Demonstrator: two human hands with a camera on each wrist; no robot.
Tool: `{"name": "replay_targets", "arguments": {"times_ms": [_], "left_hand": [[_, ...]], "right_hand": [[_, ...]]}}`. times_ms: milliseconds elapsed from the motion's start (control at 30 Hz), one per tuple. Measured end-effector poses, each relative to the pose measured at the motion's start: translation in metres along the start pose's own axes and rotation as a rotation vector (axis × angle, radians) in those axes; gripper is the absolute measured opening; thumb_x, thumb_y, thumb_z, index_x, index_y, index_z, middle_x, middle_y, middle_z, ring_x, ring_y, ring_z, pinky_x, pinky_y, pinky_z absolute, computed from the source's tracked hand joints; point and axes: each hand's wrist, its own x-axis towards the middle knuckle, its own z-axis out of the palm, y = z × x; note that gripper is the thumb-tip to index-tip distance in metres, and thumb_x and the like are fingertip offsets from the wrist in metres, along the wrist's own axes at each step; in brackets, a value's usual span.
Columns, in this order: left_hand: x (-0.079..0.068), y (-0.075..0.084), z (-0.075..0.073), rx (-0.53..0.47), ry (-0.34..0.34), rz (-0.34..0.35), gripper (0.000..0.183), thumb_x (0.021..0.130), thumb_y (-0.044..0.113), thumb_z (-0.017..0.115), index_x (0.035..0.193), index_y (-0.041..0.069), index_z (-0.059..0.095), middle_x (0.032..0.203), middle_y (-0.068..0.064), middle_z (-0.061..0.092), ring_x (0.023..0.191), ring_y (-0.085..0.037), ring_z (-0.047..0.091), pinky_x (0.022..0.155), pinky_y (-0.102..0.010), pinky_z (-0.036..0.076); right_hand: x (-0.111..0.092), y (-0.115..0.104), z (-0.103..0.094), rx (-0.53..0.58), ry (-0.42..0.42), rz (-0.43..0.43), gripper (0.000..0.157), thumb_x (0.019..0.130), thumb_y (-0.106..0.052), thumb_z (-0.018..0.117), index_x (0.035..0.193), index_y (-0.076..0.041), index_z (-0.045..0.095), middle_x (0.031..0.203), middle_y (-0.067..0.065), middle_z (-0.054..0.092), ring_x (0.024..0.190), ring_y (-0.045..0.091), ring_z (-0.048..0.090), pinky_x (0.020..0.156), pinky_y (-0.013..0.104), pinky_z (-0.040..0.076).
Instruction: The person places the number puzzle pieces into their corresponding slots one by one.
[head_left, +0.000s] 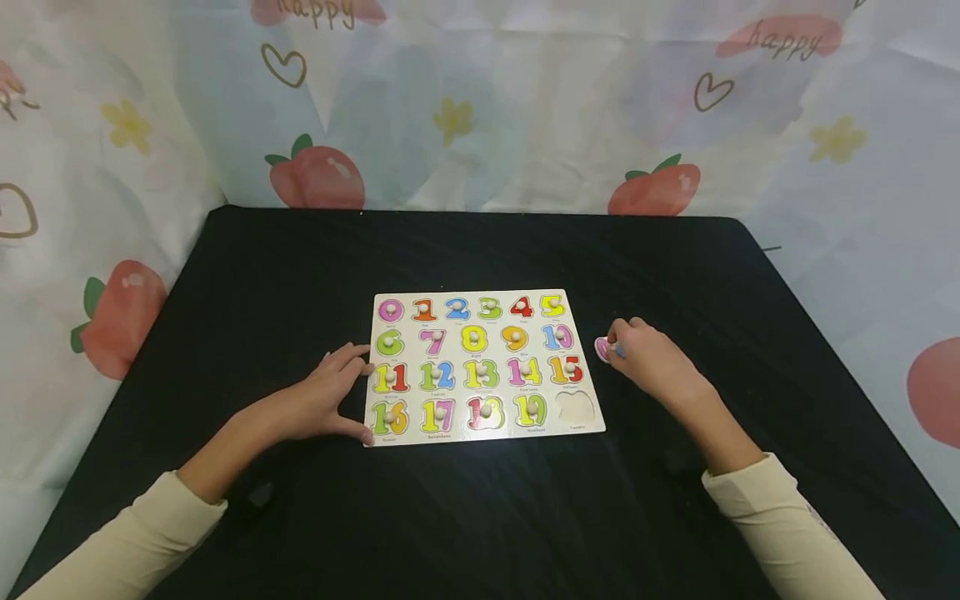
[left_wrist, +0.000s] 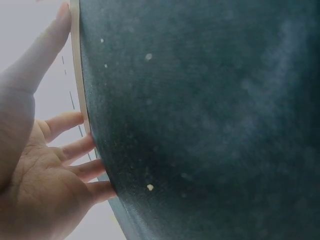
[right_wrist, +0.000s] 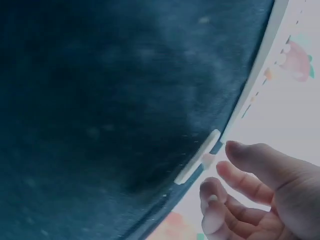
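Observation:
A wooden number puzzle board (head_left: 461, 394) lies on the black table, holding knobbed number pieces from 0 to 19. The recess at its lower right corner (head_left: 575, 409) is bare. My left hand (head_left: 327, 402) rests at the board's left edge, thumb at the near corner and spread fingertips farther up, also seen in the left wrist view. Right of the board, my right hand (head_left: 651, 357) is over a pink and blue puzzle piece (head_left: 602, 349) that it partly hides. In the right wrist view the thumb and index finger stand just short of the piece's knob (right_wrist: 208, 160).
The black cloth-covered table (head_left: 480, 517) reaches back to a printed curtain (head_left: 525, 100) with peaches, hearts and flowers. The curtain also hangs along the left and right sides.

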Motion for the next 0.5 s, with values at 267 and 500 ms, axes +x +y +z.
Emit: {"name": "replay_targets", "arguments": {"times_ms": [267, 500], "left_hand": [[-0.0013, 0.0018, -0.0003, 0.001, 0.0, 0.0, 0.091, 0.063, 0.05, 0.082, 0.129, 0.001, 0.042, 0.147, -0.022, 0.021, 0.135, -0.04, 0.014, 0.105, -0.059, 0.021], [-0.0003, 0.0002, 0.0006, -0.003, 0.0, 0.007, 0.091, 0.063, 0.05, 0.082, 0.129, 0.001, 0.042, 0.148, -0.021, 0.021, 0.136, -0.038, 0.014, 0.105, -0.059, 0.019]], "right_hand": [[0.0074, 0.0093, 0.0037, 0.057, -0.025, 0.03, 0.024, 0.09, -0.013, 0.064, 0.098, 0.008, 0.057, 0.08, 0.013, 0.058, 0.067, 0.024, 0.052, 0.058, 0.035, 0.045], [0.0087, 0.0044, 0.0033, 0.033, -0.07, -0.012, 0.013, 0.087, -0.006, 0.065, 0.094, 0.003, 0.06, 0.077, 0.009, 0.055, 0.067, 0.022, 0.051, 0.056, 0.032, 0.045]]}}
